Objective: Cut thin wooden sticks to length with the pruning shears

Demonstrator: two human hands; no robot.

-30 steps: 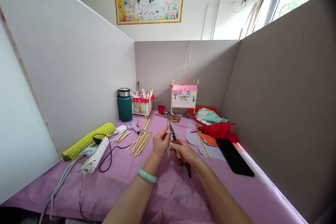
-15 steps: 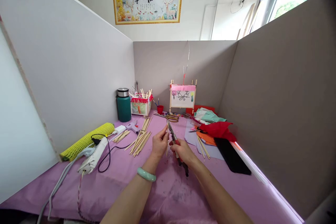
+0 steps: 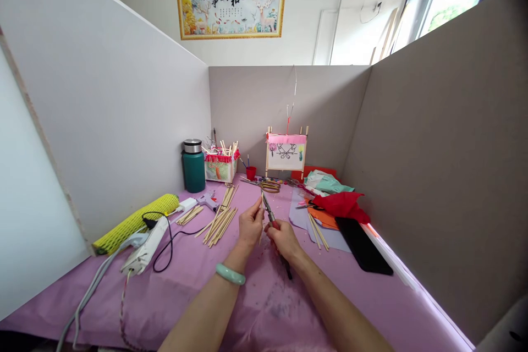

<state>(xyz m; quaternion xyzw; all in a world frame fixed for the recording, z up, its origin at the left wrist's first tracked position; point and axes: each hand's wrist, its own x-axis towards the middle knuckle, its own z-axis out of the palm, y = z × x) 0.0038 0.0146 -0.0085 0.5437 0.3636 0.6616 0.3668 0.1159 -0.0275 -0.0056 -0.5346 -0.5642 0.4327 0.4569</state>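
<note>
Close to the middle of the table, my left hand (image 3: pixel 251 223) pinches a thin wooden stick (image 3: pixel 262 202) held nearly upright. My right hand (image 3: pixel 284 239) is wrapped round a pair of shears (image 3: pixel 268 210) with long grey jaws and red and dark handles. The jaws point up and away from me, right beside the stick; whether they touch it I cannot tell. A green bangle (image 3: pixel 230 274) circles my left wrist. On the cloth left of my hands lies a pile of wooden sticks (image 3: pixel 220 226).
Scissors (image 3: pixel 270 186) lie beyond my hands, before a small stick-framed picture stand (image 3: pixel 285 155). On the left are a glue gun (image 3: pixel 208 199), a power strip (image 3: pixel 146 247) and a green bottle (image 3: pixel 193 170). Red cloth (image 3: pixel 342 206) and a black phone (image 3: pixel 363 245) lie right.
The handles of the shears have come closer together in my right hand. My left hand keeps its pinch on the stick, with both hands in almost the same place.
</note>
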